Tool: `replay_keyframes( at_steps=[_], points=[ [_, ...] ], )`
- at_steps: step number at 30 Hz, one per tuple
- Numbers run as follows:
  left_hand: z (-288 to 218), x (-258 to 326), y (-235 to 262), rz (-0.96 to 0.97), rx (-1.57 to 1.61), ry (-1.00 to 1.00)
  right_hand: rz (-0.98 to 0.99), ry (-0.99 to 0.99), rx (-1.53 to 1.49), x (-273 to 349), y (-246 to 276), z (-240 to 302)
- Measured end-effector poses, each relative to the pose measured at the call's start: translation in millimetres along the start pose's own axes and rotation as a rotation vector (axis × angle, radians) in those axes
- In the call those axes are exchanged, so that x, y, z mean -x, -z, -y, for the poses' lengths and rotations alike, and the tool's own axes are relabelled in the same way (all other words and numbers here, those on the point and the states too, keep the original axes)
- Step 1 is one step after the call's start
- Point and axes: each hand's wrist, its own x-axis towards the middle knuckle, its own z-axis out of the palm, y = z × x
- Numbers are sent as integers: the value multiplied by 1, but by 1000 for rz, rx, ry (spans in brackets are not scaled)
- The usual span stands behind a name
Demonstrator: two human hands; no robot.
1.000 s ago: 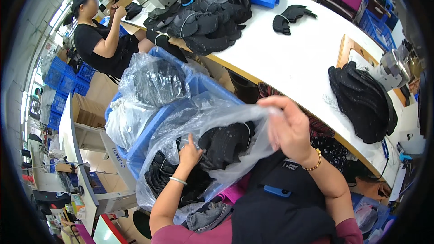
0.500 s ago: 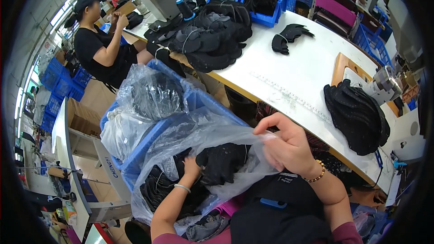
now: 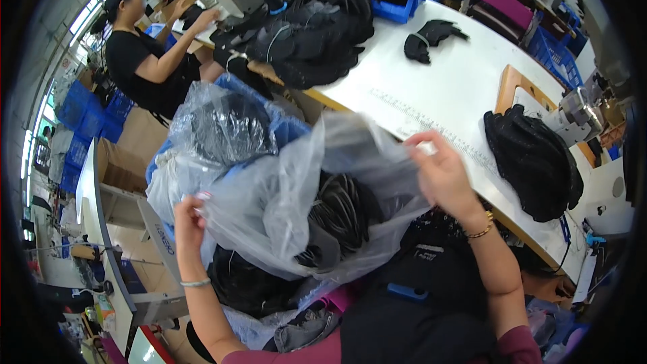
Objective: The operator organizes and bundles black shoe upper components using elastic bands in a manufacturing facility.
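Observation:
A large clear plastic bag (image 3: pixel 269 209) stretches between my two hands, its mouth spread wide. My left hand (image 3: pixel 191 219) pinches the bag's left edge, and my right hand (image 3: pixel 441 174) grips its right edge beside the table. Inside the bag lie bundled black curved fabric pieces (image 3: pixel 345 212), partly veiled by the plastic. Below the bag, close to my lap, is another black bundle (image 3: pixel 249 283). Behind it, a blue crate (image 3: pixel 286 128) holds more filled plastic bags (image 3: pixel 229 125).
On the white table (image 3: pixel 404 101) lie a big heap of black pieces (image 3: pixel 310 37), a small tied bundle (image 3: pixel 431 39) and a black stack (image 3: pixel 532 162) by a sewing machine (image 3: pixel 576 121). A co-worker (image 3: pixel 145 47) sits at the far left. Blue baskets (image 3: pixel 404 0) stand at the back.
My left hand has come out from among the black bundles and moved left to the bag's edge. The bag is lifted and spread wider; my right hand has shifted slightly right.

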Motion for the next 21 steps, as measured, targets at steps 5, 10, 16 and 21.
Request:
replay_keyframes(
  at_steps=[5, 10, 16, 21],
  points=[
    [32, -17, 8, -218, -554, -448, -82, 150, -389, 11, 13, 50],
    [104, 25, -86, 529, -1026, -157, 22, 64, -211, -6, -2, 16],
    [167, 11, -94, 563, -1358, -236, 37, -20, -29, -2, -7, -18],
    [198, 0, -66, 280, -936, -533, -317, 572, 811, -3, -13, -18]
  ],
)
